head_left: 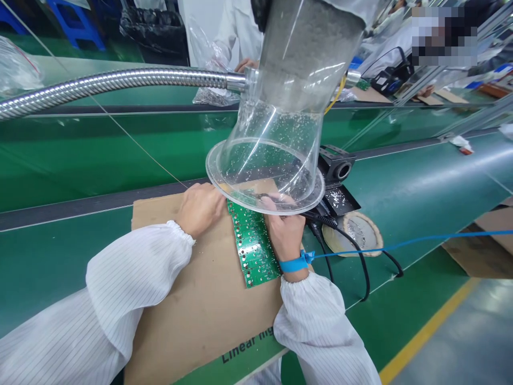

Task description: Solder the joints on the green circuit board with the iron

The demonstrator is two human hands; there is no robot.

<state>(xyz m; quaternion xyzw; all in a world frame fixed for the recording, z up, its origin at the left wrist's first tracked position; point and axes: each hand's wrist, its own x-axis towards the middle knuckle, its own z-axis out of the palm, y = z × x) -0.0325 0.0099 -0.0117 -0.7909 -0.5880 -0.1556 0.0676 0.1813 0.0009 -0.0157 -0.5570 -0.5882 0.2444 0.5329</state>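
Observation:
A green circuit board (256, 248) lies on a brown cardboard sheet (192, 315). At its far left corner is my left hand (203, 208), fingers curled, with a thin solder wire (136, 141) running down to it from the upper left. My right hand (285, 227) wraps round a soldering iron at the board's right edge; its black cable (331, 220) trails off to the right. The iron's tip and some fingers are blurred behind the rim of a clear fume hood (272, 155). A blue strap (294, 264) circles my right wrist.
A metal hose (132, 80) crosses at left. Right of the board stand a black iron stand (339, 166) and a round dish (374, 230). A blue cord (420, 241) stretches right from my wrist. Other people in white sit across the bench.

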